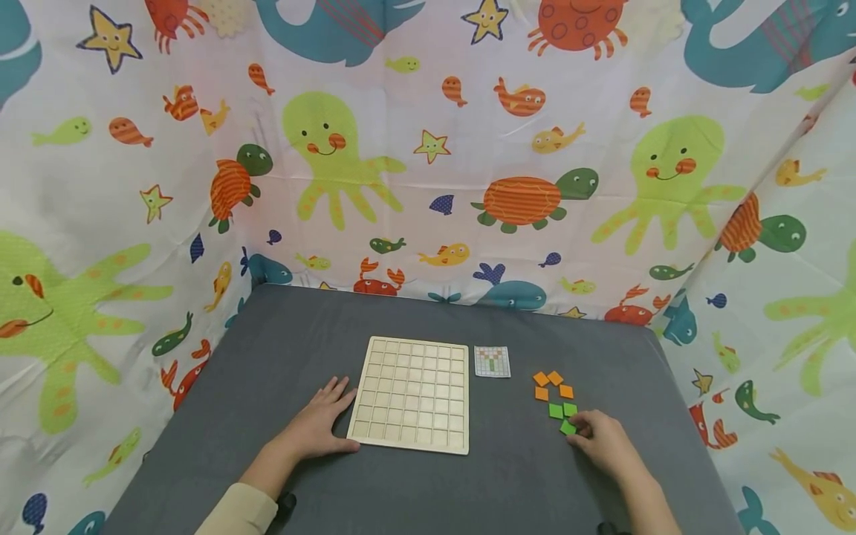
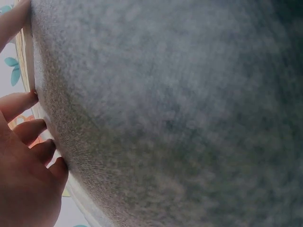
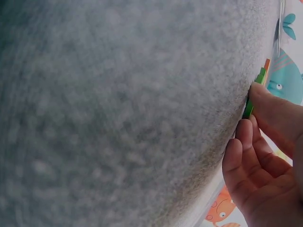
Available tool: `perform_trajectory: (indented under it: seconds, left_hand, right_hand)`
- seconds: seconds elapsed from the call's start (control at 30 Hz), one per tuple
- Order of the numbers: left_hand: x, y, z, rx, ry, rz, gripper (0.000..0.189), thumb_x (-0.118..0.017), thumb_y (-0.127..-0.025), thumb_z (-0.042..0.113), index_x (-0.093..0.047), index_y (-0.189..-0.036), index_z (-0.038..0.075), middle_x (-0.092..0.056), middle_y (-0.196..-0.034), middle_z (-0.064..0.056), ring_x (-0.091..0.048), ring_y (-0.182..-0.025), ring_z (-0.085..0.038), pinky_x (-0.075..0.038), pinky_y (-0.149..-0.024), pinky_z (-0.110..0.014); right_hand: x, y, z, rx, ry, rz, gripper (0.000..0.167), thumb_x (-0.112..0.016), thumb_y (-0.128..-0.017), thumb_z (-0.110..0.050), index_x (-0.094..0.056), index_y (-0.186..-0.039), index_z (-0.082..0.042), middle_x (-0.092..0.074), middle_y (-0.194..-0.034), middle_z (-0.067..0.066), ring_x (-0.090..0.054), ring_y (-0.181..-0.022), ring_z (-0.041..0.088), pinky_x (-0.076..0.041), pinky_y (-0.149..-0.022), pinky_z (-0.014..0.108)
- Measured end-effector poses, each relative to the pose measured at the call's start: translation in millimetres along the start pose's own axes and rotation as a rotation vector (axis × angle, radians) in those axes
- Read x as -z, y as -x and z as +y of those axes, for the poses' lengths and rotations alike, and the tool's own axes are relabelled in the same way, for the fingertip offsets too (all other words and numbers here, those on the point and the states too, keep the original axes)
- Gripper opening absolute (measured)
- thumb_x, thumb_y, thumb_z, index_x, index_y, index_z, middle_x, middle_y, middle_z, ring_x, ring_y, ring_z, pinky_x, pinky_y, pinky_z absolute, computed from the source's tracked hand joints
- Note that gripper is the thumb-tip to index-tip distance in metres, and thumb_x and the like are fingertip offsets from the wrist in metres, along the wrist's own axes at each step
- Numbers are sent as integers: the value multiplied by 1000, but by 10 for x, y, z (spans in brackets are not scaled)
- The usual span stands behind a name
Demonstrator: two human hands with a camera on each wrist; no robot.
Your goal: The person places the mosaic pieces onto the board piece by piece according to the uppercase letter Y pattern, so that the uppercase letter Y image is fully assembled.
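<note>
A square wooden grid board (image 1: 409,394) lies on the grey table. My left hand (image 1: 319,423) rests at its left side, fingers spread, the thumb at the near left corner. In the left wrist view, the fingers (image 2: 21,105) reach the board's edge. Over on the right, my right hand (image 1: 605,442) pinches a green square tile (image 1: 567,427) at the near end of a small group. The right wrist view has this green tile (image 3: 248,109) between thumb and fingers. Two more green tiles (image 1: 556,411) and several orange tiles (image 1: 542,393) lie just beyond it.
Right of the board lies a small pattern card (image 1: 492,362) with a coloured grid. A white curtain (image 1: 428,160) printed with sea animals hangs behind the table (image 1: 515,475) and along both sides.
</note>
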State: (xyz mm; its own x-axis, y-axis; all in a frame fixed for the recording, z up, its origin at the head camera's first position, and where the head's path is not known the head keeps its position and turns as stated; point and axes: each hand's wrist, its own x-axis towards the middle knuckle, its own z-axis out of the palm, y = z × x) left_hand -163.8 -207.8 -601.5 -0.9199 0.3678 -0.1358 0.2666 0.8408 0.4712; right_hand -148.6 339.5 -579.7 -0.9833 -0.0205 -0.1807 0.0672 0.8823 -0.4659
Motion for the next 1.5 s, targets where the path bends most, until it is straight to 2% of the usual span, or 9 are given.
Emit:
perform_trajectory:
  seconds: [0.47,0.77,1.13,1.23,1.5]
  left_hand:
    - [18,14,-7,-18,27,4,110,-83,-72,63,-36,-158,14,-24,-166,-19,-15,-155,-42,-19,-122,-63]
    - [47,22,-2,-14,55,-4,109,-83,-73,62,-36,-158,12,-24,-165,-21,-13,-154,-45,-18,-121,-64]
    - [38,27,2,-11,78,-17,109,-85,-73,57,-35,-158,11,-21,-166,-22,-10,-154,-46,-14,-121,-65]
    - [44,36,9,-15,95,-17,108,-86,-73,54,-35,-158,9,-21,-166,-24,-9,-154,-47,-14,-121,-66]
    - [37,17,4,-17,96,-27,108,-85,-74,56,-34,-159,12,-18,-167,-21,-7,-155,-45,-11,-122,-65]
  right_hand:
    - [32,29,-223,134,30,99,24,-81,-85,-11,-75,-108,-6,-67,-103,9,-64,-87,19,-56,-76,43]
    - [75,-4,-388,209,21,136,23,-81,-85,-10,-75,-106,-7,-65,-95,5,-62,-82,17,-53,-70,38]
    - [62,-30,-503,287,1,184,21,-82,-83,-6,-75,-103,-6,-66,-97,7,-66,-85,23,-57,-71,39]
    - [53,-26,-540,302,2,195,22,-82,-83,-6,-75,-103,-6,-67,-100,7,-66,-85,22,-57,-71,38]
    - [32,-34,-611,331,-10,232,23,-84,-80,-4,-75,-102,-7,-66,-98,5,-66,-81,21,-56,-67,33]
